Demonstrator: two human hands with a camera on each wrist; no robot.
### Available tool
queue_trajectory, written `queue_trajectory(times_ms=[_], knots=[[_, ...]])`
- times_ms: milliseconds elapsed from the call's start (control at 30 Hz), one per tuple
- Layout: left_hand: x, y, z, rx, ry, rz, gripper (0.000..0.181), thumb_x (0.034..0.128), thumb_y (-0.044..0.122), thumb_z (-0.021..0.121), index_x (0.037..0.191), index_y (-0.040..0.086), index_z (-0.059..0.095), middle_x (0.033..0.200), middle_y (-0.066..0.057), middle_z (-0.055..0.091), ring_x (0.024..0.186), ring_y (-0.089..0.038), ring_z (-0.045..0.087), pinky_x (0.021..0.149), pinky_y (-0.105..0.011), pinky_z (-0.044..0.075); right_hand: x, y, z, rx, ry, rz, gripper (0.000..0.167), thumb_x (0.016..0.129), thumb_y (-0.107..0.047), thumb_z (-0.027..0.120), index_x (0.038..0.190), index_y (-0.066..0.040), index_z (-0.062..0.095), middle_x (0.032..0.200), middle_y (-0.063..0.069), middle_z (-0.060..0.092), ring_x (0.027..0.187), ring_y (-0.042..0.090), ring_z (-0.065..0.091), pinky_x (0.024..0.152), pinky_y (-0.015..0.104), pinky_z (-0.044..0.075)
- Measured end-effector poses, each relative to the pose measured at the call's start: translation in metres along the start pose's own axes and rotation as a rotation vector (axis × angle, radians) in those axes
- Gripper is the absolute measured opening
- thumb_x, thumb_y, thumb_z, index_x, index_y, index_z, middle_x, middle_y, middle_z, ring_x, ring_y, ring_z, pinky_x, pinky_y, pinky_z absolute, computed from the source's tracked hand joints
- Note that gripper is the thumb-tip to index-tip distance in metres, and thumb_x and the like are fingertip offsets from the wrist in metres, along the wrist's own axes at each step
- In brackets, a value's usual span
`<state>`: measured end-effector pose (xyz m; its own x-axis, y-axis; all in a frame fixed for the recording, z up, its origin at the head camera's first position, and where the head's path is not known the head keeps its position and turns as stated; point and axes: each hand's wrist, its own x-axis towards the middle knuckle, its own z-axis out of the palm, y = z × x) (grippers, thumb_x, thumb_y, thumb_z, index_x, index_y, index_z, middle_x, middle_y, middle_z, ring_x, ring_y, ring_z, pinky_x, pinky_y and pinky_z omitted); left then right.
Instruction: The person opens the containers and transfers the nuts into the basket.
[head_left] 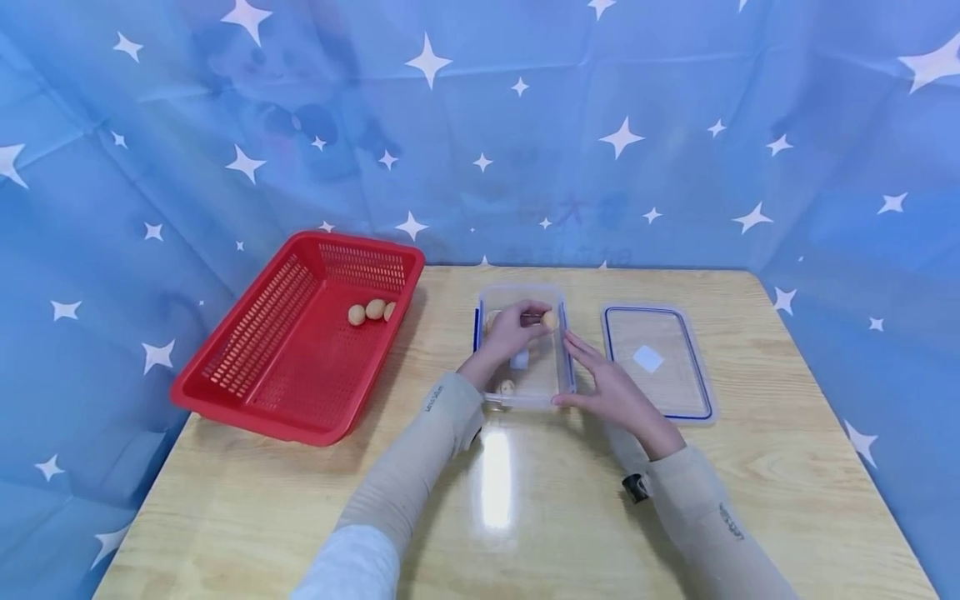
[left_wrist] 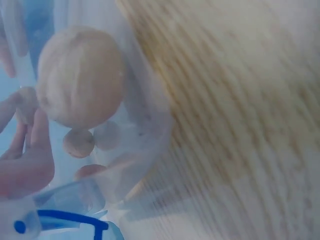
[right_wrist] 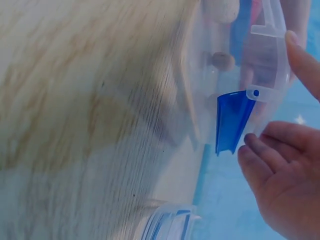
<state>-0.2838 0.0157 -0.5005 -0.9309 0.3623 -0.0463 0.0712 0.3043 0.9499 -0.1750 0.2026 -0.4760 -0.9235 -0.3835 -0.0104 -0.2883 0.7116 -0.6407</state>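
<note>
Tan, round, walnut-like ball (head_left: 550,320) sits at the right side of the clear box (head_left: 517,402); can't tell if it touches the wall. Left hand (head_left: 512,332) pinches it between thumb and fingers, arm in over the box's near-left corner. Right hand (head_left: 611,390) braces the box's right side: fingers straight, thumb spread to the near-right corner. Similar balls (head_left: 375,309) lie in the red basket (head_left: 300,433), left on the surface (head_left: 570,533).

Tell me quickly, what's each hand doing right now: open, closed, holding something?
Left hand: closed, pinching a walnut.
Right hand: open, resting at the side of the clear container.
</note>
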Motion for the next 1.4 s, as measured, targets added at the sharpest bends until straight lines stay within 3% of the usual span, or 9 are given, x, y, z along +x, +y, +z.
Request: queue_trajectory(times_ms=[100,300,567,800,1033,1400], knots=[[-0.001,0.009,-0.004,-0.059,0.038,0.003,0.036,0.0938,0.016,0.07,0.13,0.012,0.064,0.131,-0.007,0.065,0.124,-0.022,0.062,0.101,-0.029,0.053,0.001,0.001,-0.002,-0.007,0.006,0.008,0.101,0.08,-0.044,0.08,0.156,-0.005,0.027,0.166,0.015,0.021,0.147,0.045,0.028,0.117,0.061,0.03],[-0.007,0.031,-0.021,-0.168,0.038,0.037,0.038,0.0953,0.013,0.067,0.133,0.009,0.061,0.136,-0.01,0.063,0.127,-0.023,0.06,0.102,-0.031,0.053,0.0,0.003,-0.001,0.001,0.0,0.03,0.1,0.08,-0.045,0.079,0.157,-0.006,0.027,0.166,0.013,0.021,0.148,0.045,0.027,0.117,0.061,0.029],[-0.011,0.068,-0.059,-0.141,0.046,0.172,0.039,0.0966,0.009,0.064,0.135,0.003,0.059,0.137,-0.016,0.061,0.128,-0.027,0.06,0.103,-0.032,0.053,0.0,0.001,0.0,-0.01,0.016,0.022,0.098,0.081,-0.044,0.08,0.155,-0.003,0.03,0.165,0.014,0.024,0.147,0.044,0.028,0.118,0.06,0.028],[-0.018,0.096,-0.099,-0.163,0.104,0.193,0.04,0.0955,0.006,0.065,0.135,0.002,0.058,0.137,-0.017,0.06,0.128,-0.028,0.06,0.104,-0.035,0.052,-0.001,0.001,0.001,-0.015,0.013,0.027,0.098,0.081,-0.045,0.079,0.155,-0.004,0.03,0.165,0.013,0.023,0.147,0.045,0.029,0.117,0.06,0.029],[-0.024,0.109,-0.134,-0.13,0.168,0.2,0.041,0.0962,0.007,0.064,0.136,0.002,0.057,0.138,-0.017,0.059,0.13,-0.027,0.058,0.108,-0.035,0.05,-0.001,0.0,0.001,-0.016,0.022,0.023,0.096,0.081,-0.043,0.08,0.154,-0.003,0.031,0.165,0.013,0.025,0.146,0.045,0.03,0.117,0.061,0.03],[-0.037,0.108,-0.184,-0.041,0.273,0.159,0.04,0.0966,0.017,0.066,0.136,0.012,0.059,0.136,-0.008,0.061,0.126,-0.019,0.059,0.108,-0.034,0.049,-0.001,0.0,0.002,-0.027,0.025,0.019,0.096,0.08,-0.042,0.08,0.154,-0.003,0.032,0.164,0.016,0.025,0.146,0.046,0.031,0.117,0.062,0.03]])
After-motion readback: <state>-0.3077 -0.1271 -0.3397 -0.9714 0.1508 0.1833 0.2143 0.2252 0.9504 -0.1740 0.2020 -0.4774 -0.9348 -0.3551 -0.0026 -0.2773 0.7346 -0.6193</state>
